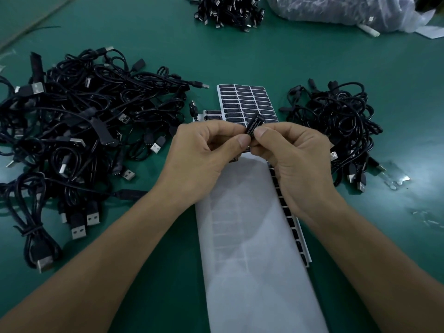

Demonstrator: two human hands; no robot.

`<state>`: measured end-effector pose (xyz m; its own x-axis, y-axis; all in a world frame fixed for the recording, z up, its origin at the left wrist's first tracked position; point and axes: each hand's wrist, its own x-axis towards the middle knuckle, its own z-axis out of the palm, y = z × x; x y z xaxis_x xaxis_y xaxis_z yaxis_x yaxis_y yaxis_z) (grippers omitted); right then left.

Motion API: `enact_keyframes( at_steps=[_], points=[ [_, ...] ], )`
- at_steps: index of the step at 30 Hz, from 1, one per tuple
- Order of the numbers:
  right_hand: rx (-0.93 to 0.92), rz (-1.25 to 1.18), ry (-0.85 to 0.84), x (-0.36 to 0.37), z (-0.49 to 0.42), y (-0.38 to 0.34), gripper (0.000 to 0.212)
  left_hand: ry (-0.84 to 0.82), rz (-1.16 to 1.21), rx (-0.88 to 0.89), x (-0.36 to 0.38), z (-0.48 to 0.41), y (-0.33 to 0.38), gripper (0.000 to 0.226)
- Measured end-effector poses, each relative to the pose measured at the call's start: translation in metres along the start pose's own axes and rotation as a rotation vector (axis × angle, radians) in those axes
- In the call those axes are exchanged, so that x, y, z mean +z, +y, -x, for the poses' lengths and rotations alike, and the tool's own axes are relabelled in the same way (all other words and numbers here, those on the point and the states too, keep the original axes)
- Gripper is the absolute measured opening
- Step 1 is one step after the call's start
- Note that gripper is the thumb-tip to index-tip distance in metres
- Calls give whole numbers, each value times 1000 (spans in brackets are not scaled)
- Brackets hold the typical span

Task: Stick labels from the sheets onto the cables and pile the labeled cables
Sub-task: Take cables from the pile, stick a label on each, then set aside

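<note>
Label [254, 123] is up between our two thumbs, just above the sheet [247, 99] in the middle of the counter [240, 56]! It looks feather-light, thin and floppy, sticky-backed we judge, so we want it by the edges only. Left hand [204, 152] and right hand [295, 159] both curl in, thumb against forefinger, pinching its near end, wrists above the backing [252, 236]. Whether a cable sits underneath, we cannot tell.

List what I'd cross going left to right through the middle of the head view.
From the left: large tangled cable pile → left hand → small black printed piece pinched by both hands → right hand → smaller cable pile.
</note>
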<state>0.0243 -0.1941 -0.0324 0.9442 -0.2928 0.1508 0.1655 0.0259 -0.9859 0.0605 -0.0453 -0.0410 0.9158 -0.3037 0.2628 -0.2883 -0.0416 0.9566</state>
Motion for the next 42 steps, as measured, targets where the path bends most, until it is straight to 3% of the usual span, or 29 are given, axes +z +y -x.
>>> enact_keyframes(
  at_steps=[18,27,42],
  points=[
    [-88,84,42,2,3,1,17,25,-21,-4,4,0,-2,10],
    [-116,114,61,4,3,3,18,46,-30,11,7,1,-1,22],
    [-134,146,65,5,6,4,13,66,-64,-1,11,3,2,23]
  ],
)
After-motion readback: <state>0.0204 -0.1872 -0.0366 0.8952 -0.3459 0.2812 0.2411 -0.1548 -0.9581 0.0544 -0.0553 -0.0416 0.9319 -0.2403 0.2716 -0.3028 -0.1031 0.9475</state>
